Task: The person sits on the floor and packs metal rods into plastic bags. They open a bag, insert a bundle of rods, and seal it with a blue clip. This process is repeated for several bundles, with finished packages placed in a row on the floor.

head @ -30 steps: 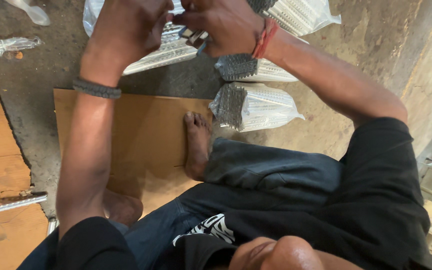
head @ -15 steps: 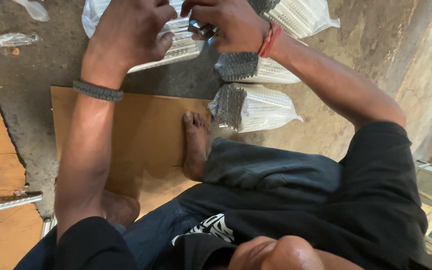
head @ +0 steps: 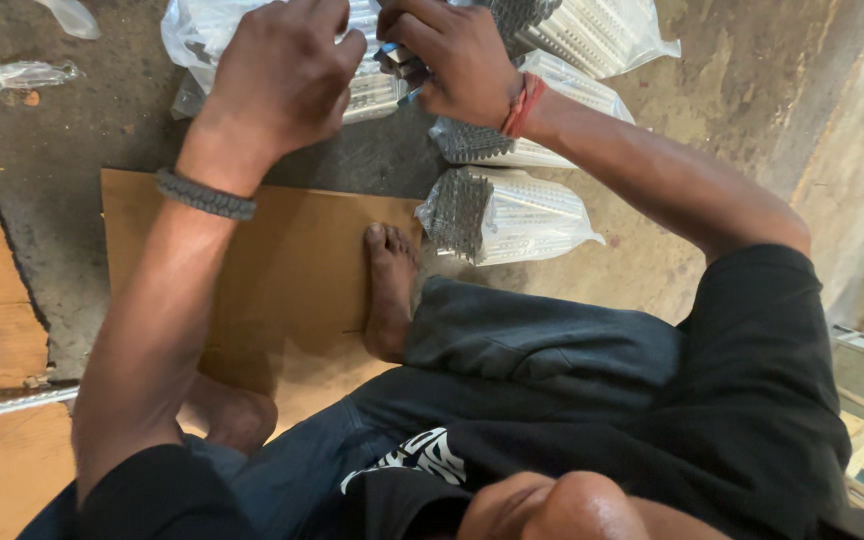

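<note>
My left hand (head: 282, 75), with a dark braided band at the wrist, presses curled fingers onto a clear plastic bag of silvery metal strips (head: 377, 92) lying on the floor. My right hand (head: 457, 60), with a red thread at the wrist, pinches a small dark object with a blue bit (head: 397, 62) right at that bag's top edge. The two hands nearly touch. What the small object is stays unclear.
Three more bagged bundles of metal strips lie close by: one beside my bare foot (head: 512, 215), one under my right wrist (head: 552, 125), one at the top (head: 597, 30). A brown cardboard sheet (head: 282, 270) lies under my foot (head: 390, 290). A metal strip (head: 7, 405) lies at left.
Both hands have stayed over the bag at the top. My right hand has come in closer to the left, and the small dark object now shows between its fingers.
</note>
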